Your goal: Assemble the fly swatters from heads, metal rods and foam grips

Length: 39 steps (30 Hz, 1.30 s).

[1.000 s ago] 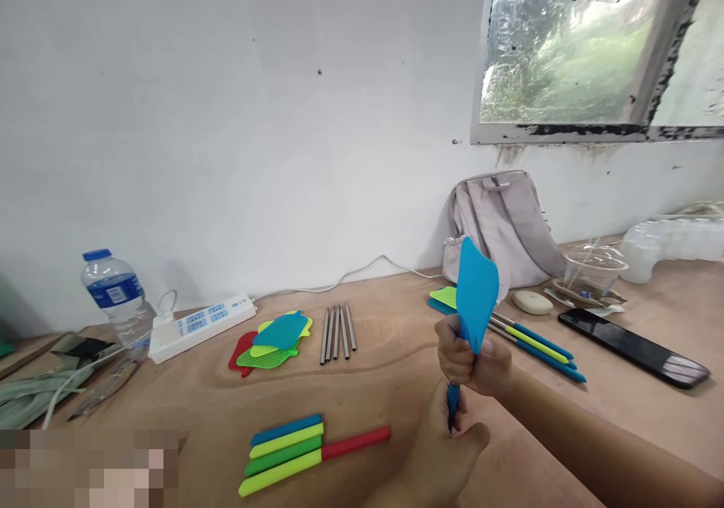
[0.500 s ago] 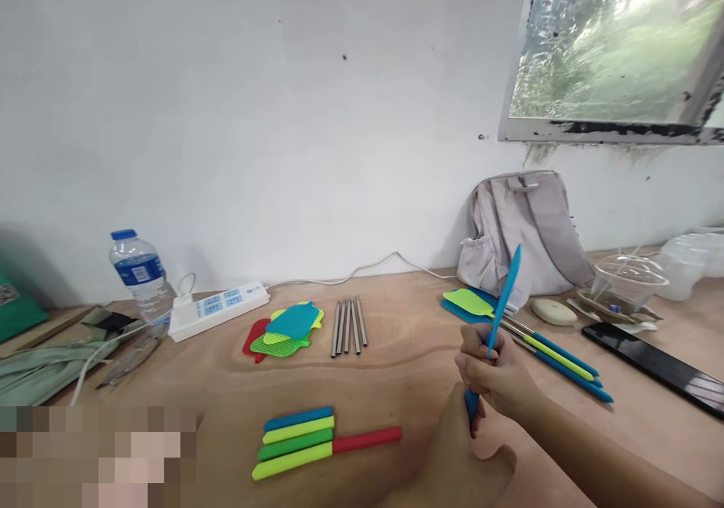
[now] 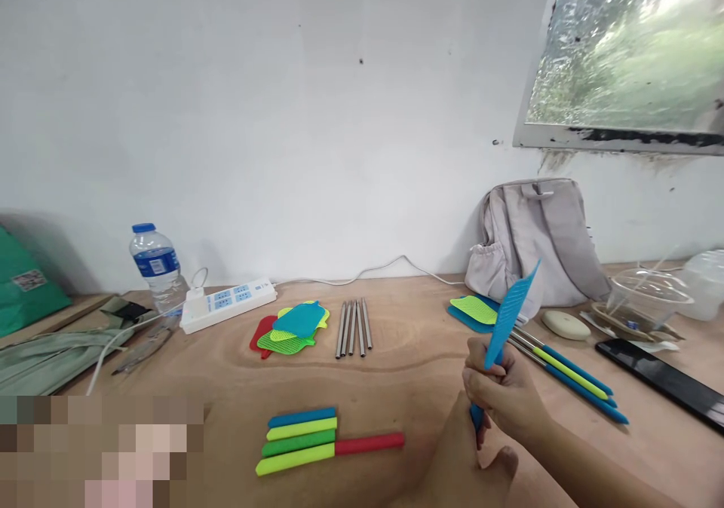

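In front of me a blue fly swatter (image 3: pixel 512 313) stands roughly upright, its perforated head pointing up. My right hand (image 3: pixel 506 387) is closed around it just below the head. Beneath that, my left hand (image 3: pixel 467 455) grips the blue handle, which shows only in part between the hands. Left of them lie loose handles (image 3: pixel 299 442) in blue, yellow, green and red. Several metal tubes (image 3: pixel 351 328) lie side by side farther back, beside a pile of loose swatter heads (image 3: pixel 297 321). Whole fly swatters (image 3: pixel 571 372) with blue and yellow handles rest to the right.
A power strip (image 3: pixel 229 304) and a water bottle (image 3: pixel 158 263) stand at the back left. On the right are a grey backpack (image 3: pixel 543 237), a pale oval case (image 3: pixel 566 325), a black phone (image 3: pixel 661 380) and clear plastic containers (image 3: pixel 650 293). A blurred patch covers the lower left.
The swatter's head has turned from nearly edge-on to show more of its perforated face. Both hands keep their hold. The whole view has shifted slightly.
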{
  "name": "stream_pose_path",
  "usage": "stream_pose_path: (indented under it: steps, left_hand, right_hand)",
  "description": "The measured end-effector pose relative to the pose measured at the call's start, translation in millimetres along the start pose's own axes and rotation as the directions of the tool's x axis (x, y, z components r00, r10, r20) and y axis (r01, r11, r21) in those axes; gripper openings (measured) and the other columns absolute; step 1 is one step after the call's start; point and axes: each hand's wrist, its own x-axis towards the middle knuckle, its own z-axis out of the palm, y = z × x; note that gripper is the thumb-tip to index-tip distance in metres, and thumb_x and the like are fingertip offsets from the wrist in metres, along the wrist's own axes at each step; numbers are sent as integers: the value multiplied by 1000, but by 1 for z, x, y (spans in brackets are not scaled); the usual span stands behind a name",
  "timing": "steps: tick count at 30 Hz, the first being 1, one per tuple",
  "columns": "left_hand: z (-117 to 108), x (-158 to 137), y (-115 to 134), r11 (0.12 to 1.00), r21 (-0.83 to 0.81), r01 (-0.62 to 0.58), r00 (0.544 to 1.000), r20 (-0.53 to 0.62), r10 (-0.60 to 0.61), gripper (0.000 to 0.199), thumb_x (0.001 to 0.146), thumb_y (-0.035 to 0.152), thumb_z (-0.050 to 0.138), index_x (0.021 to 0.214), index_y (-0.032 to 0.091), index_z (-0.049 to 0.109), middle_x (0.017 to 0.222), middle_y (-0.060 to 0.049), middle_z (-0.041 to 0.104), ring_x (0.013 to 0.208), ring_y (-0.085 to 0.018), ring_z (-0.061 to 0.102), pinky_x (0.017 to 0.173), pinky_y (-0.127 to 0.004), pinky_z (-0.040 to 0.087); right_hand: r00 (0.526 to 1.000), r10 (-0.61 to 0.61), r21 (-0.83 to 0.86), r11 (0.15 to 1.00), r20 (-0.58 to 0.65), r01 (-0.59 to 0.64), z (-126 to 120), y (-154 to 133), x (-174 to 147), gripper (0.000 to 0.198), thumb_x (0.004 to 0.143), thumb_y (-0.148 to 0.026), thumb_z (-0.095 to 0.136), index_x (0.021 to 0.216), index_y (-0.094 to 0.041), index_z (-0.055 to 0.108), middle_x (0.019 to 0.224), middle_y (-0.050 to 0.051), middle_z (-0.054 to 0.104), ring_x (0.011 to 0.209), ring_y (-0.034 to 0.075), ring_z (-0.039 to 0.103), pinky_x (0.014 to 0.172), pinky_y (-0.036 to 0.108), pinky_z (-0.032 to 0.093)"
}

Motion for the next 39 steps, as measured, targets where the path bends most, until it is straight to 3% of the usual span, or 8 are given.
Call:
stream_pose_path:
  steps: [11,15,24,29,32,34,37,39]
  left_hand:
    - [3,7,-1,998,-30,51,998,-39,-52,24,61,7,53,81,18,48,73,2,40,67,-13,37,61,-26,31]
    - [3,10,-14,992,-73,104,994,-25,-106,33,66,13,56,97,18,46,70,3,36,67,-12,39,61,-24,31]
    - [3,11,-41,936,-326,130,989,-27,-147,56,76,54,50,119,24,31,77,1,43,59,-10,42,57,-23,35]
    - [9,13,-42,914,-385,129,989,-17,-147,57,77,59,44,118,22,32,71,4,39,48,-6,34,48,-20,31]
    - [6,9,-34,946,-281,162,986,85,-143,50,76,54,49,115,22,43,67,3,43,48,-7,37,45,-20,30]
    - [3,6,-27,963,-220,154,985,111,-132,48,76,51,52,114,22,48,71,1,47,50,-8,39,47,-20,32]
    - [-2,2,-17,991,-91,100,992,86,-92,47,75,47,54,113,21,55,76,-1,52,56,-9,43,54,-22,36]
    - [-5,1,-12,997,-28,76,995,72,-74,45,76,46,53,113,20,58,77,-2,55,60,-11,45,58,-23,38]
  right_hand:
    - [994,-33,265,964,102,4,3,3,10,40,61,-27,61,51,-22,23,44,-12,15,37,2,8,34,18,8]
    - [976,12,295,952,218,-78,5,3,13,41,61,-29,64,51,-21,25,43,-12,16,36,2,10,34,19,10]
    - [835,117,146,962,537,-229,-40,-22,51,28,66,-44,62,78,-19,56,76,4,58,72,18,54,68,33,41]
    - [992,54,20,998,114,-57,-82,-29,83,38,69,-53,56,94,-24,54,88,6,61,77,21,58,69,37,44]
    - [959,-231,-336,927,-164,165,-98,-48,83,57,58,-38,73,109,-28,49,108,7,57,94,23,55,73,34,45]
    - [954,-276,-543,822,-120,169,-108,-65,78,60,53,-32,77,108,-25,53,109,9,58,99,25,54,74,32,46]
    - [999,4,-587,809,46,24,-130,-88,68,39,56,-35,75,90,-20,62,88,8,66,77,23,62,63,33,51]
    - [971,182,-551,832,156,-67,-147,-95,64,26,60,-37,72,77,-18,65,74,7,68,64,21,63,57,33,52]
